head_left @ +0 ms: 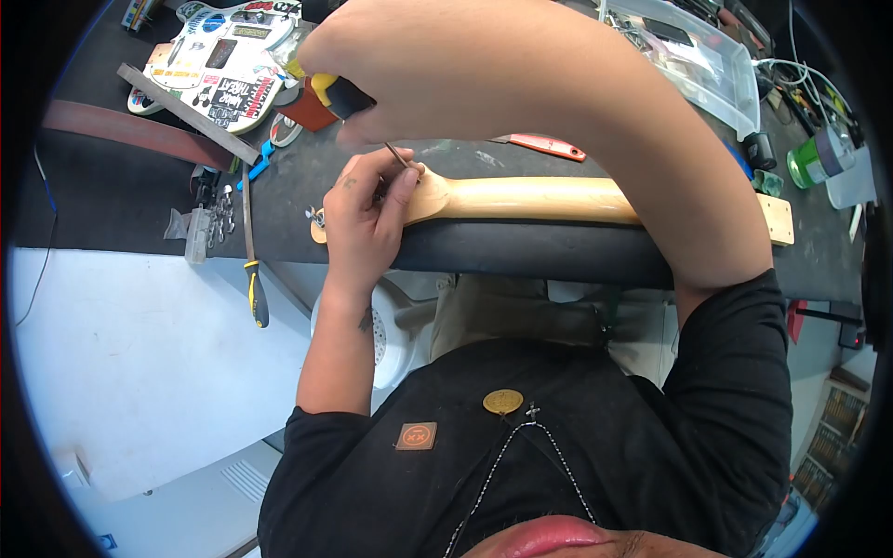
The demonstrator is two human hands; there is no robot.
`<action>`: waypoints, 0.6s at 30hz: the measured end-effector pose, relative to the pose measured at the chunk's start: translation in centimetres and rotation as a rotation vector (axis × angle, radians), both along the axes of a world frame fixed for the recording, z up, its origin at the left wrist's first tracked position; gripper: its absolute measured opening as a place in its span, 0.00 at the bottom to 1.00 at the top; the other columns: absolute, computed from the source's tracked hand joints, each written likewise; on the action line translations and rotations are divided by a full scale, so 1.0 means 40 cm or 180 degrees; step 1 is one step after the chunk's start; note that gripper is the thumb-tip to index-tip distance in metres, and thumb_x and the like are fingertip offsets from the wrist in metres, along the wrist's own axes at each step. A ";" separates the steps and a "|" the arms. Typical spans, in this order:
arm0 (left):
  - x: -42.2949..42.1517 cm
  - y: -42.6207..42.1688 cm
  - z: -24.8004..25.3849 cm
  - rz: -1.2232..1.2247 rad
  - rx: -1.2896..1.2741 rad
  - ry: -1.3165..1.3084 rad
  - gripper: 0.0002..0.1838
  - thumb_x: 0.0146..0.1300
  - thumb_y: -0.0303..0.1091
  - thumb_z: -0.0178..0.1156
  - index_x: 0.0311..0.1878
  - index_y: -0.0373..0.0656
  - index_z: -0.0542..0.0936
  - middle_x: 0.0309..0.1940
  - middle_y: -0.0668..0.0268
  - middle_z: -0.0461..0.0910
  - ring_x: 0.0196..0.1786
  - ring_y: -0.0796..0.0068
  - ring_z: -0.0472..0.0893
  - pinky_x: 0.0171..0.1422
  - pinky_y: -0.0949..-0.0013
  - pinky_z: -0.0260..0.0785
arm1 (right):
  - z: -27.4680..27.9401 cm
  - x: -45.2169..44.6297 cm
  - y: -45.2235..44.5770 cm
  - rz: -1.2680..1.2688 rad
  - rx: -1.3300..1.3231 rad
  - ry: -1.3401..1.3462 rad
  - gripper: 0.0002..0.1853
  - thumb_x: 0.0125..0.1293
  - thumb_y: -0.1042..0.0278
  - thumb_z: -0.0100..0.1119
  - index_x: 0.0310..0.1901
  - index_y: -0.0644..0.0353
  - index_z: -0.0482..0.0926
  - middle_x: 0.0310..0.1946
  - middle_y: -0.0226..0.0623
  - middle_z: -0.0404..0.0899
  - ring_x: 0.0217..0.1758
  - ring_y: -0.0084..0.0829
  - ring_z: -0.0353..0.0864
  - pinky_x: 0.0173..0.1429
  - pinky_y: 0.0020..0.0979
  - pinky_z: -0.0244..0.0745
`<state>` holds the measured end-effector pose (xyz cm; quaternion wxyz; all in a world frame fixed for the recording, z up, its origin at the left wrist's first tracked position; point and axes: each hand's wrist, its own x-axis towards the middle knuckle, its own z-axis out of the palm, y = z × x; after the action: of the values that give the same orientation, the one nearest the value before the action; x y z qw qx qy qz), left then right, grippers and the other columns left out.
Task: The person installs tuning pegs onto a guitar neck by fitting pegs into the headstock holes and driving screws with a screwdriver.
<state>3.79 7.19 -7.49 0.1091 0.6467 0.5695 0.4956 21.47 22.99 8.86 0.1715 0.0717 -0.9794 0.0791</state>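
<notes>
Guitar neck [539, 198] lay along the near edge of the worktop [286, 206], long axis left to right, headstock [433, 197] leftmost. Left hand [366, 212], the nearer, lay over the headstock, fingers bent about the screwdriver [341, 96] tip; could not tell whether they gripped. Right hand [361, 51] clasped the handle beyond, arm crossing above the neck.
</notes>
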 end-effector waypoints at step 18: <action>0.000 0.003 0.010 -0.0004 -0.0254 0.0085 0.03 0.77 0.17 0.65 0.50 0.31 0.84 0.45 0.59 0.90 0.50 0.70 0.93 0.58 0.67 0.85 | -0.100 -0.020 0.083 0.0921 -0.2626 0.0333 0.13 0.72 0.64 0.67 0.42 0.69 0.88 0.35 0.51 0.87 0.38 0.50 0.89 0.48 0.42 0.86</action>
<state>3.79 7.32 -7.08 0.1274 0.6488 0.5898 0.4637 20.67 26.33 4.85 0.2223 0.1375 -0.8357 0.4830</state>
